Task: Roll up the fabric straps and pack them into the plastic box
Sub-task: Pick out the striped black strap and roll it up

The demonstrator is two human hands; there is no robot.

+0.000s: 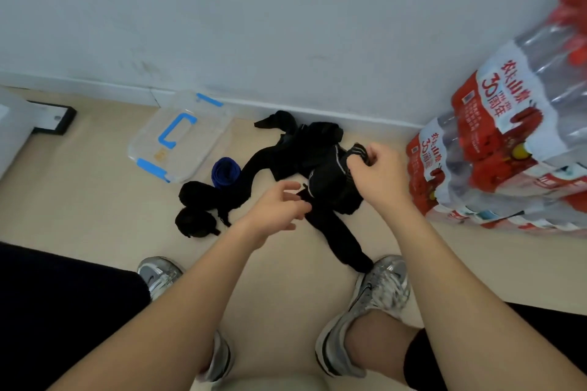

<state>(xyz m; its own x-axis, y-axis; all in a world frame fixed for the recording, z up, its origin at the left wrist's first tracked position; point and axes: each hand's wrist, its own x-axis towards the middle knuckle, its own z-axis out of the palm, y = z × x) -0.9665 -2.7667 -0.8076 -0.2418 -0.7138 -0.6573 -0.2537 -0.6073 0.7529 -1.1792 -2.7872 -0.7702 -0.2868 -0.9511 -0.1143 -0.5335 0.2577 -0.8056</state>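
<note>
Beige floor (95,200), white wall (286,9) (scuffed) w/ baseboard (95,89), water-bottle packs (508,136) rt.

On the floor (95,200), a black strap with pale stripes (327,178) is pinched at its end by the right hand (378,171). The left hand (276,209) is held against the strap's middle; a grip cannot be made out. Two black rolls (195,209) and a blue roll (225,171) are seen just beside the clear plastic box (178,136). Packs of bottled water (508,143) are stacked at the right.
</note>
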